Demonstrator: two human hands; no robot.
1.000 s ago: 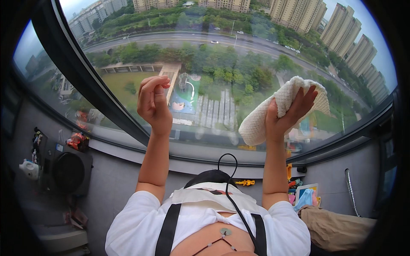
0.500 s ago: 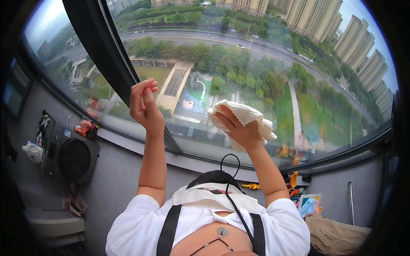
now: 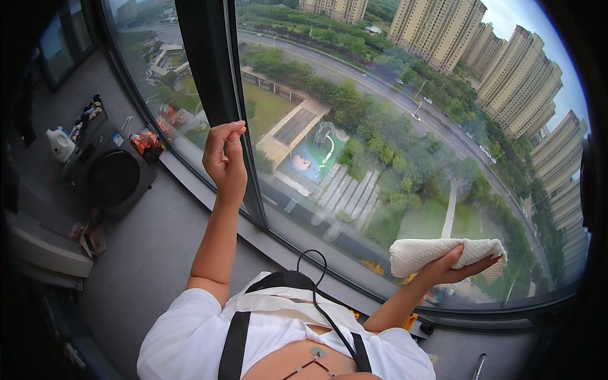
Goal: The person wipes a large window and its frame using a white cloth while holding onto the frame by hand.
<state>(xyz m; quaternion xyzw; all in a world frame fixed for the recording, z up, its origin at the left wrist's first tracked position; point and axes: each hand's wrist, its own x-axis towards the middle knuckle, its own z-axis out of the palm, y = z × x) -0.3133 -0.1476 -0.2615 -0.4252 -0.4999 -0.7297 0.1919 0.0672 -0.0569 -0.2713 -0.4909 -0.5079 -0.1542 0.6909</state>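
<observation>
My left hand (image 3: 226, 163) is raised in front of the dark window frame post (image 3: 218, 69). Its fingers curl in loosely towards the thumb, and nothing shows between them; the fingertips are beside the post's edge, whether touching I cannot tell. Out to the right, my right hand (image 3: 442, 270) grips a folded white textured cloth (image 3: 421, 254). The thumb lies over the cloth and the fingers stretch along its lower side. Behind the cloth is the large window pane (image 3: 354, 221), hazy in places.
To the left stands a dark washing machine (image 3: 114, 177), with a white bottle (image 3: 60, 145) and an orange bag (image 3: 147, 147) by it. The window sill (image 3: 278, 244) runs below the glass. A black cable (image 3: 323, 297) loops in front of my chest.
My right hand has gone from pressing the cloth on the glass to holding it farther right and lower, turned over. The view has swung right; my left hand stays by the post.
</observation>
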